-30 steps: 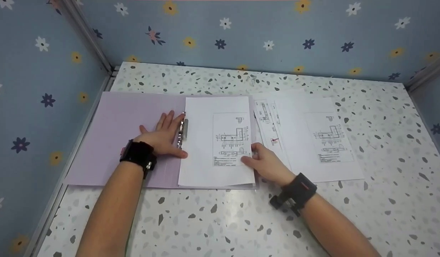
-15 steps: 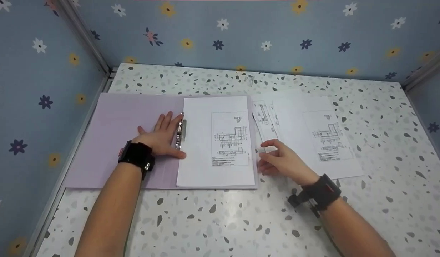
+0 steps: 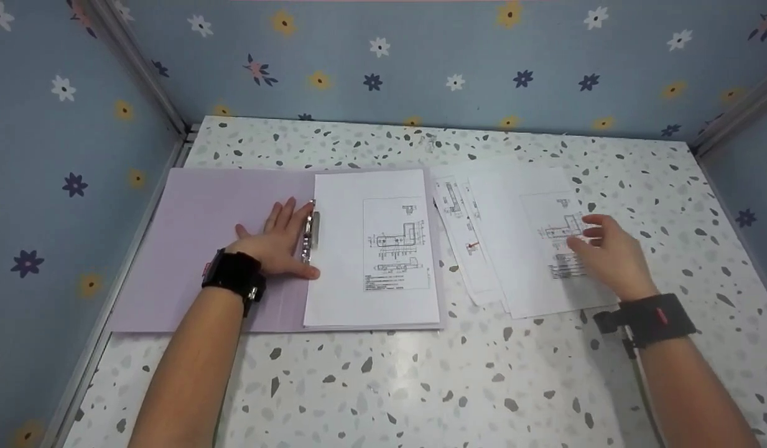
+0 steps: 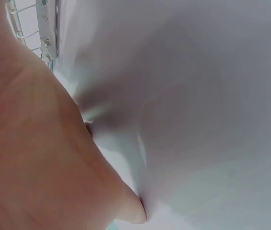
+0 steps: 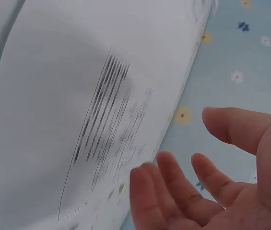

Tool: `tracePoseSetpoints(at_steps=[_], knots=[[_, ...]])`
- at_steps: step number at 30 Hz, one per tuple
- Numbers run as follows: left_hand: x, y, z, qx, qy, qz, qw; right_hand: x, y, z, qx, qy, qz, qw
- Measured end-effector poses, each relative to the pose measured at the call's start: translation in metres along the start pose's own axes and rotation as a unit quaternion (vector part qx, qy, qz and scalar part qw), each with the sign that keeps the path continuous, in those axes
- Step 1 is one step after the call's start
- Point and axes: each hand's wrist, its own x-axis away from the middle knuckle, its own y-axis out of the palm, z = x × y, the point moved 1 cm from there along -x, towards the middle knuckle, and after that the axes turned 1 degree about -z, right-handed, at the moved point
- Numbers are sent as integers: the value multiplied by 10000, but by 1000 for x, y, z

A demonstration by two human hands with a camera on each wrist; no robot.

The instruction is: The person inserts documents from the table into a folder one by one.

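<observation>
A lilac ring binder (image 3: 196, 205) lies spread flat on the table, with a stack of white printed sheets (image 3: 339, 305) on its right side. My left hand (image 3: 274, 246) rests with spread fingers on the binder beside the metal ring clip (image 3: 307, 239); its thumb reaches the edge of the stack. In the left wrist view the palm lies over the lilac cover (image 4: 197, 120). My right hand (image 3: 610, 255) hovers at the right edge of a loose sheet with a technical drawing (image 3: 514, 274). In the right wrist view its fingers are loosely bent, with nothing between them and the thumb.
More loose drawing sheets (image 3: 461, 249) lie partly under the top loose sheet, right of the binder. The speckled white table (image 3: 383, 379) is bounded by blue flowered panels (image 3: 408, 62) at the back and sides.
My right hand has let go of the stack's right edge in the binder and moved right, over the loose sheets. My left hand has stayed on the binder.
</observation>
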Motion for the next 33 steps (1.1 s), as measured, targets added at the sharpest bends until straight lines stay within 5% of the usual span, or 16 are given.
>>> tracePoseSetpoints(at_steps=[7, 13, 21, 33], knots=[[3, 0, 0, 56, 45, 43, 10000, -13, -13, 30, 1248, 286, -676, 9895], [2, 0, 1, 39, 56, 47, 10000, -11, 2, 24, 1873, 326, -575, 9801], [1, 1, 0, 40, 66, 65, 9999, -11, 9, 6, 1826, 282, -531, 9814], [1, 0, 0, 48, 48, 30, 10000, -15, 4, 17, 1380, 461, -320, 9888]])
